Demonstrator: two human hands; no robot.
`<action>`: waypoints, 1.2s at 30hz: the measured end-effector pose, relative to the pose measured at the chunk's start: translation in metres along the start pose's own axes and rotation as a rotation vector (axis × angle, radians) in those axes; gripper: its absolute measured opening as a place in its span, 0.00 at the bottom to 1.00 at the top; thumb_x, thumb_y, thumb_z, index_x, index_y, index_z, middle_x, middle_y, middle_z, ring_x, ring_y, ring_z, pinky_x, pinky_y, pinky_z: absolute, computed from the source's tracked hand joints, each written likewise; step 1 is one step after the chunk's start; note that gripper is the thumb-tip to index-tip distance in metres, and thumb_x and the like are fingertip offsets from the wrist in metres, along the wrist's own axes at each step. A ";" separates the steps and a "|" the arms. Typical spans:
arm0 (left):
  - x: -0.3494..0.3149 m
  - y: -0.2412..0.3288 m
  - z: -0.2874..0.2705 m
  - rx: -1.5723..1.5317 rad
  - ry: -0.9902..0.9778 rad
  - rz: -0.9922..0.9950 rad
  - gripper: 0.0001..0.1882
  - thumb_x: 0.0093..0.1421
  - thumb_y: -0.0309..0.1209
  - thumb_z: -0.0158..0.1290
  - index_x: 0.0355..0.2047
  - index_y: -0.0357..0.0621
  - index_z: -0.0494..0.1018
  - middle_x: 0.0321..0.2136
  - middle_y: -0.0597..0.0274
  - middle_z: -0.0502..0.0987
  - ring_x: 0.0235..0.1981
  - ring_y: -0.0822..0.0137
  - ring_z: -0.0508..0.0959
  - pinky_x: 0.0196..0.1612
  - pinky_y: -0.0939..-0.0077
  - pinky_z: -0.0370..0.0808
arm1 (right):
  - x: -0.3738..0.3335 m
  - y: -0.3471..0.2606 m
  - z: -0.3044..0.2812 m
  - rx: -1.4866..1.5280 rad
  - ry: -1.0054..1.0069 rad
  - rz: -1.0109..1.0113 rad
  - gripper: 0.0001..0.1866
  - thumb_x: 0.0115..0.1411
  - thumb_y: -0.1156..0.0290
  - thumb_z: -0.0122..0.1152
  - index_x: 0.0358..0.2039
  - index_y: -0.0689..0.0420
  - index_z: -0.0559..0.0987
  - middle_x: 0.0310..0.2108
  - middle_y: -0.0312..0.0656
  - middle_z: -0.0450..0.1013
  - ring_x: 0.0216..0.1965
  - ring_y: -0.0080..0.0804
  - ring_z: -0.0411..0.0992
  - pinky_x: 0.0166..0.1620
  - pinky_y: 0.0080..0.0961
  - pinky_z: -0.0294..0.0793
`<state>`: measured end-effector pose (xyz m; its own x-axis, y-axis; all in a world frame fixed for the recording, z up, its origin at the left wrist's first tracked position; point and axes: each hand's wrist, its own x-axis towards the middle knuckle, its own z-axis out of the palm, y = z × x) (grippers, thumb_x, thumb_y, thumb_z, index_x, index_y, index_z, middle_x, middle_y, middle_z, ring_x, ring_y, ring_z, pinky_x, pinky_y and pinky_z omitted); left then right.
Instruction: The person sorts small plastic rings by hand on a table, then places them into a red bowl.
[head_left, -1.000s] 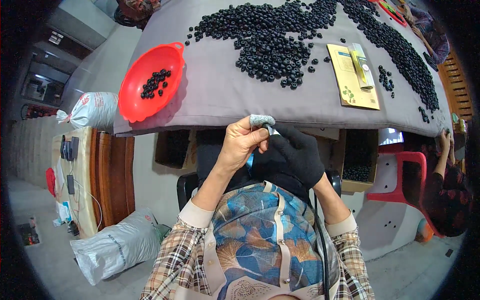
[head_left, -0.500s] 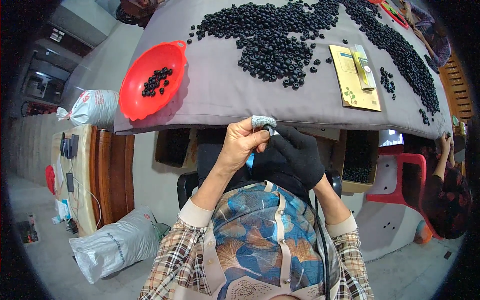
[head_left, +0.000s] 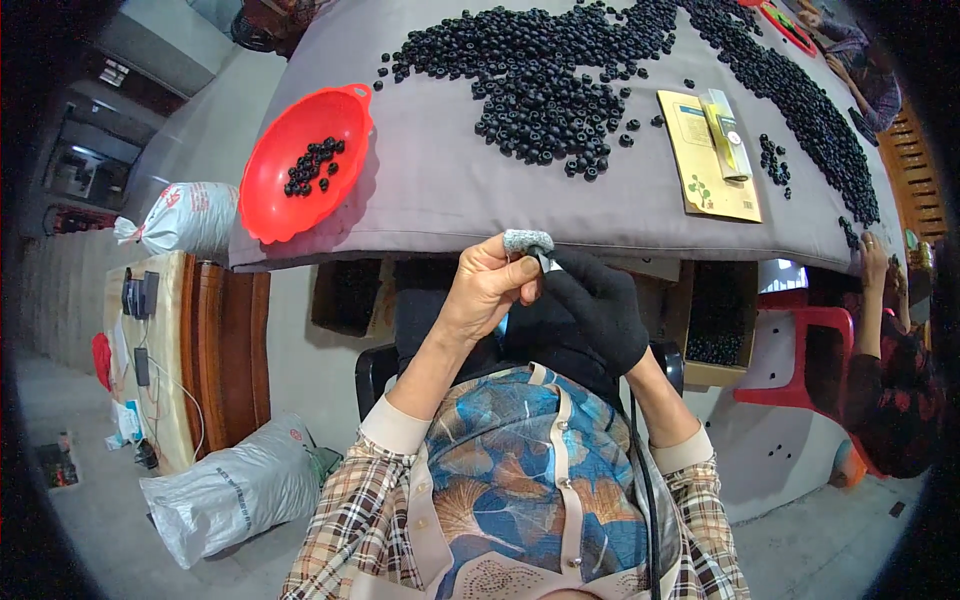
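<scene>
In front of my body, just below the table's near edge, my two hands meet. My left hand (head_left: 483, 285) is bare except for a grey knitted finger cover (head_left: 528, 241) on its index finger, and its thumb and fingers are pinched closed. A black knitted glove covers my right hand (head_left: 604, 312), whose fingers are closed against the left fingertips. A small pale, shiny tip (head_left: 549, 264) shows between them; what it belongs to, and anything else held there, is hidden. Beyond lie many small round black bead-like pieces (head_left: 545, 110), heaped on the grey-covered table (head_left: 450, 205).
A red bowl (head_left: 275, 140) with several black pieces stands at the table's left. A yellow booklet (head_left: 698, 150) lies right of centre under a clear-and-yellow packet (head_left: 727, 135). Another person's hand (head_left: 874, 262) is at the right edge, beside a red chair (head_left: 800, 350). Open boxes (head_left: 720, 320) sit underneath.
My hands stay pinched together at nearly the same spot. At the right, the other person's hand has moved up to the table's edge.
</scene>
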<state>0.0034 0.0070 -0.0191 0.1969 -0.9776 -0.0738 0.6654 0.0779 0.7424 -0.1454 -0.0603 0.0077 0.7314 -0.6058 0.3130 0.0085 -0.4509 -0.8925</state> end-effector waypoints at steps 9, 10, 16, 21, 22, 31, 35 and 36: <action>0.000 -0.001 -0.002 -0.034 -0.009 -0.025 0.09 0.55 0.23 0.52 0.37 0.38 0.73 0.21 0.66 0.73 0.19 0.78 0.71 0.22 0.88 0.68 | -0.002 0.000 -0.003 -0.037 -0.013 -0.043 0.15 0.54 0.74 0.57 0.43 0.61 0.74 0.36 0.40 0.75 0.37 0.22 0.70 0.40 0.20 0.69; 0.000 -0.001 -0.003 -0.041 -0.021 -0.025 0.09 0.55 0.23 0.52 0.37 0.38 0.73 0.21 0.66 0.73 0.19 0.78 0.71 0.22 0.88 0.68 | -0.002 0.001 -0.002 -0.014 -0.016 -0.023 0.15 0.54 0.74 0.57 0.43 0.61 0.74 0.36 0.40 0.75 0.37 0.22 0.70 0.40 0.20 0.69; 0.000 0.001 -0.003 0.019 -0.020 -0.022 0.09 0.55 0.23 0.52 0.38 0.37 0.73 0.21 0.67 0.73 0.19 0.78 0.71 0.22 0.89 0.68 | -0.002 0.011 -0.001 -0.058 -0.038 0.012 0.17 0.50 0.74 0.58 0.43 0.59 0.73 0.36 0.43 0.73 0.35 0.30 0.72 0.38 0.23 0.71; -0.005 0.002 -0.008 0.129 0.001 -0.040 0.08 0.55 0.23 0.51 0.36 0.38 0.73 0.19 0.68 0.72 0.18 0.79 0.71 0.21 0.88 0.68 | 0.000 0.011 0.002 -0.107 -0.019 -0.075 0.16 0.50 0.75 0.57 0.41 0.58 0.73 0.32 0.45 0.73 0.32 0.37 0.73 0.35 0.26 0.72; -0.007 0.006 -0.010 0.149 0.017 -0.052 0.09 0.55 0.23 0.51 0.38 0.36 0.73 0.20 0.65 0.73 0.18 0.77 0.72 0.22 0.85 0.69 | -0.001 0.010 0.003 -0.102 -0.028 -0.096 0.16 0.50 0.75 0.57 0.41 0.58 0.73 0.32 0.45 0.73 0.32 0.37 0.73 0.35 0.26 0.72; -0.011 0.134 -0.045 0.691 0.555 0.502 0.09 0.53 0.22 0.50 0.36 0.34 0.73 0.18 0.63 0.73 0.16 0.76 0.73 0.19 0.83 0.71 | -0.009 0.044 0.004 -0.135 -0.018 0.058 0.14 0.54 0.70 0.56 0.40 0.62 0.74 0.36 0.49 0.74 0.36 0.37 0.73 0.39 0.27 0.71; -0.001 0.184 -0.074 0.864 0.633 0.626 0.11 0.54 0.22 0.50 0.38 0.33 0.71 0.23 0.60 0.75 0.16 0.76 0.73 0.17 0.83 0.70 | 0.000 0.031 0.005 0.052 -0.033 0.359 0.15 0.54 0.69 0.56 0.41 0.62 0.75 0.37 0.49 0.74 0.38 0.35 0.73 0.41 0.27 0.70; 0.002 0.187 -0.076 0.907 0.660 0.658 0.11 0.54 0.22 0.50 0.39 0.33 0.70 0.24 0.61 0.75 0.16 0.76 0.72 0.17 0.83 0.70 | 0.001 0.031 0.005 0.034 -0.032 0.326 0.15 0.55 0.68 0.56 0.40 0.62 0.75 0.37 0.49 0.74 0.38 0.34 0.73 0.41 0.26 0.69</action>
<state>0.1834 0.0345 0.0689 0.7858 -0.5063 0.3551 -0.3610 0.0907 0.9282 -0.1413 -0.0715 -0.0217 0.7201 -0.6938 -0.0010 -0.2076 -0.2142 -0.9545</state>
